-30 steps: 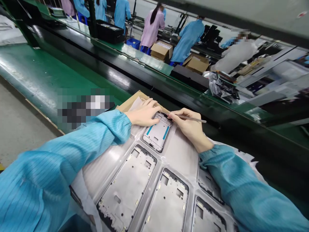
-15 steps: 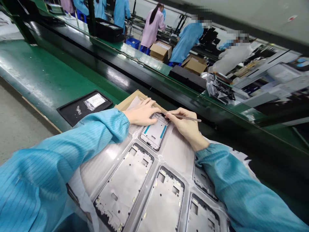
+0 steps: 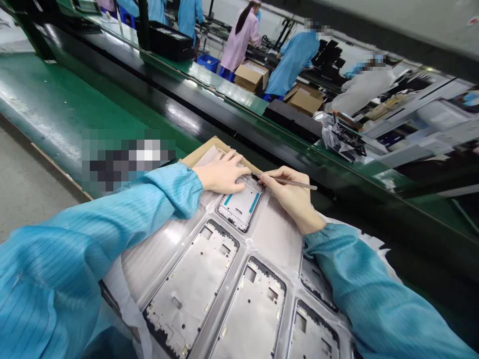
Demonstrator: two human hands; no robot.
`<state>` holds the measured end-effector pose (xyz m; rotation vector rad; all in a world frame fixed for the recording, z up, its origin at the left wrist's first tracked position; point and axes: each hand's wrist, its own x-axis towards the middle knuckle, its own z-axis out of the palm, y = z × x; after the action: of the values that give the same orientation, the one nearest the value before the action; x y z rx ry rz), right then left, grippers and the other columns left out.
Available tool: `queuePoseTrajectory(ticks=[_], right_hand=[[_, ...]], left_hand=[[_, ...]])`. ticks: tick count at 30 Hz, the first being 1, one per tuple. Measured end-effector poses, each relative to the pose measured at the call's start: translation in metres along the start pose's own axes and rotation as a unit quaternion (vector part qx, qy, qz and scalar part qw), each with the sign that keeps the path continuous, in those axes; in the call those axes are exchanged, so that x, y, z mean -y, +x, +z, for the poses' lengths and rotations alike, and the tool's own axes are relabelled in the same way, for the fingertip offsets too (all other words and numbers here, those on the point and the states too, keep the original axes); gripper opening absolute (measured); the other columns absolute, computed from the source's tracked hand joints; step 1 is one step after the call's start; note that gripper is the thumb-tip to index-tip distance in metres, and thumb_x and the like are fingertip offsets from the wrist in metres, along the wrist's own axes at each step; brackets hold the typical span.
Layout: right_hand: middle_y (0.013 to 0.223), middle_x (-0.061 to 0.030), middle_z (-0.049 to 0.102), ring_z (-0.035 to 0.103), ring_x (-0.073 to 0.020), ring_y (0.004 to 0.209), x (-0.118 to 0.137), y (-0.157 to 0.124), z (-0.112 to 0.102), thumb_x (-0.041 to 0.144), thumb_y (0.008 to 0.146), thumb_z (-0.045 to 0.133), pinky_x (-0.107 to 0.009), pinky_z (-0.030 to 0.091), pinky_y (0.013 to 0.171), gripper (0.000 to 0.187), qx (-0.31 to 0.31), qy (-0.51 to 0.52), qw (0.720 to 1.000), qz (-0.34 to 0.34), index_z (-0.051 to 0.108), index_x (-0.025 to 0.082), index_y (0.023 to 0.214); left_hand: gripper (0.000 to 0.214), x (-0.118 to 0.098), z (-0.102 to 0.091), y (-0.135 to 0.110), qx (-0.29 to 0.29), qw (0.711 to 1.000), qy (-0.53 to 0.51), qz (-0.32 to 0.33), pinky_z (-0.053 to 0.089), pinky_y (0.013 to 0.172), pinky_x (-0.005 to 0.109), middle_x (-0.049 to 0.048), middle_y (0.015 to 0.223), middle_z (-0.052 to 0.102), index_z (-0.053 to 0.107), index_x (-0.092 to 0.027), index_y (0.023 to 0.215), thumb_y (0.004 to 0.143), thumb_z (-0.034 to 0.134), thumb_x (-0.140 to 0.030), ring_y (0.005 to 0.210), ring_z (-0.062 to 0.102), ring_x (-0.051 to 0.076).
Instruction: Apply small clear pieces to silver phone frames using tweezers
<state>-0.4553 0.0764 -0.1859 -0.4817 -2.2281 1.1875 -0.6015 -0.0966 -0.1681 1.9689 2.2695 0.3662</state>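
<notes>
Phone mid-frame (image 3: 239, 204), bearing two blue strips, lies in a compartment at the far end of the clear plastic tray (image 3: 250, 244). Over its upper left corner rests the left hand (image 3: 222, 173), spread with fingers extended, thumb on the frame and nothing grasped. At the upper right corner, the right hand (image 3: 290, 193) pinches a slim metal tool (image 3: 301, 184) between closed thumb and fingers, its tip pointed at the frame's top end; whether the tip touches cannot be told. Nearer in the tray sit more metal mid-frames (image 3: 194, 289) without blue strips, one partly hidden by the right sleeve (image 3: 337, 249). Brown cardboard (image 3: 204, 149) shows past the tray's far edge. Left of the tray, a dark object (image 3: 119, 167), blurred out, lies on a green bench (image 3: 75, 107). Well beyond the tray, past a black belt (image 3: 179, 115), are co-workers in blue and pink smocks and open cardboard boxes (image 3: 250, 76).
</notes>
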Motion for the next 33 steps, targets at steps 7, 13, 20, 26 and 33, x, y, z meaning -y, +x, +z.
queuePoseTrajectory(ticks=[7,13,20,26,33], right_hand=[[0.076,-0.0052,0.076,0.07,-0.0234,0.067,0.003,0.0,0.002,0.055,0.067,0.091,-0.036,0.06,0.062,0.033,0.0,-0.001,1.0,0.004,0.076,0.025,0.071],[0.076,-0.0056,0.076,0.073,-0.0252,0.068,0.001,0.002,0.0,0.058,0.07,0.089,-0.04,0.064,0.065,0.037,-0.049,0.037,0.998,0.02,0.071,0.026,0.07],[0.074,-0.0061,0.074,0.068,-0.0208,0.059,-0.003,0.003,0.003,0.053,0.071,0.089,-0.035,0.058,0.055,0.036,-0.078,0.064,0.995,0.025,0.067,0.024,0.072],[0.066,-0.0038,0.071,0.065,-0.0195,0.054,0.005,0.001,0.003,0.059,0.07,0.088,-0.033,0.056,0.051,0.04,-0.088,0.06,0.994,0.006,0.069,0.024,0.075],[0.063,-0.0024,0.068,0.065,-0.0188,0.052,0.001,0.002,0.003,0.061,0.073,0.087,-0.031,0.056,0.05,0.043,-0.1,0.064,0.993,-0.005,0.068,0.023,0.079]], left_hand=[[0.059,-0.012,-0.003,0.0,0.031,0.998,0.059,-0.018,0.031,0.114,0.073,0.0271,0.164,0.04,0.051,-0.017,0.155,0.099,0.045,-0.034,0.154,0.031,0.05],[0.053,-0.015,0.0,0.0,-0.005,0.996,0.084,-0.005,0.037,0.11,0.069,0.029,0.151,0.052,0.059,-0.014,0.144,0.098,0.045,-0.035,0.142,0.046,0.049],[0.046,-0.028,0.004,0.007,-0.011,0.996,0.082,-0.038,0.042,0.105,0.062,0.0308,0.143,0.055,0.062,-0.009,0.137,0.099,0.036,-0.015,0.132,0.054,0.046],[0.045,-0.034,0.004,0.01,-0.024,0.995,0.076,-0.063,0.048,0.102,0.056,0.0294,0.145,0.054,0.061,-0.008,0.135,0.099,0.034,-0.01,0.129,0.059,0.041],[0.038,-0.067,-0.023,-0.069,-0.027,0.995,0.086,0.051,0.048,0.107,0.046,0.0217,0.157,0.049,0.061,-0.013,0.13,0.095,0.048,-0.007,0.136,0.055,0.034]])
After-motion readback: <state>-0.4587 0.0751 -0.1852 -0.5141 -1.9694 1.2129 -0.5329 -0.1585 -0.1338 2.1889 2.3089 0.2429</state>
